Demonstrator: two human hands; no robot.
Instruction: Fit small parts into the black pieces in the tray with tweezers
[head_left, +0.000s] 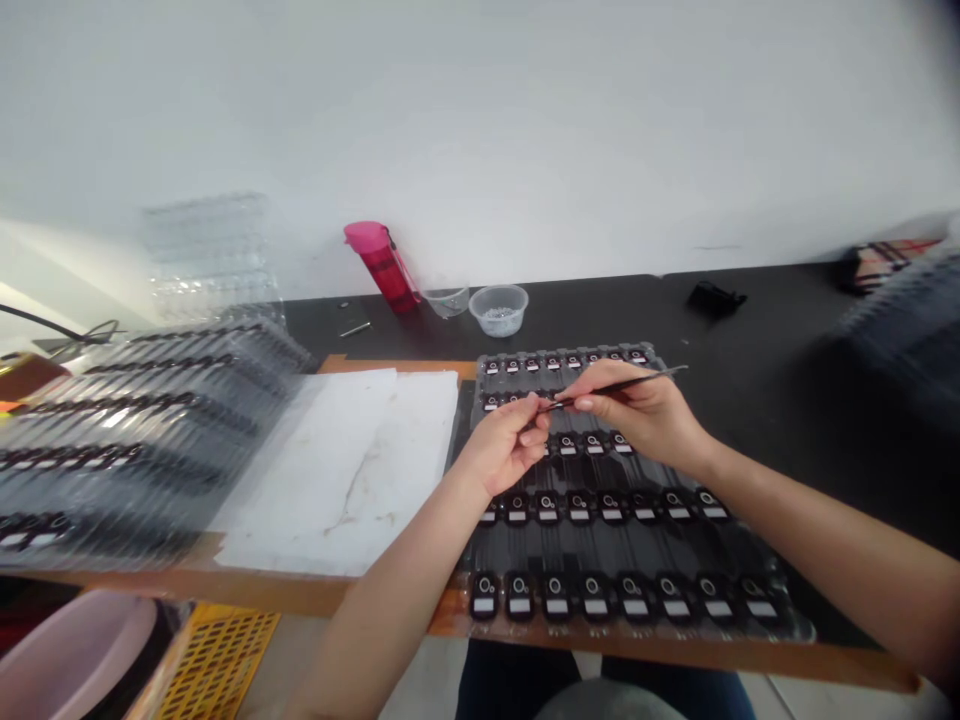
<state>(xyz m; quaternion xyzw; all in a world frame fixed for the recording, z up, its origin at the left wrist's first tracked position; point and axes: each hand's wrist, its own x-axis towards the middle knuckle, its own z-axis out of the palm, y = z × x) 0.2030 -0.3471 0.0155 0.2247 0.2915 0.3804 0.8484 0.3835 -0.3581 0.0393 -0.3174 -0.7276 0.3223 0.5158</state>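
Note:
Both hands meet above a clear plastic tray that holds rows of small black parts with white labels and ring marks. My right hand grips a slim dark hand tool like a pen; its thin, light-coloured rear end sticks out to the right. The tool's front tip reaches the fingertips of my left hand. Thumb and forefinger of that hand are pinched together on something small and dark, mostly hidden by the fingers. One black part sits in the tray's nearest row.
White sheets lie left of the tray. Stacked filled trays stand farther left, more trays at right. At the back are a pink bottle, a clear tub of tiny pieces and a black object.

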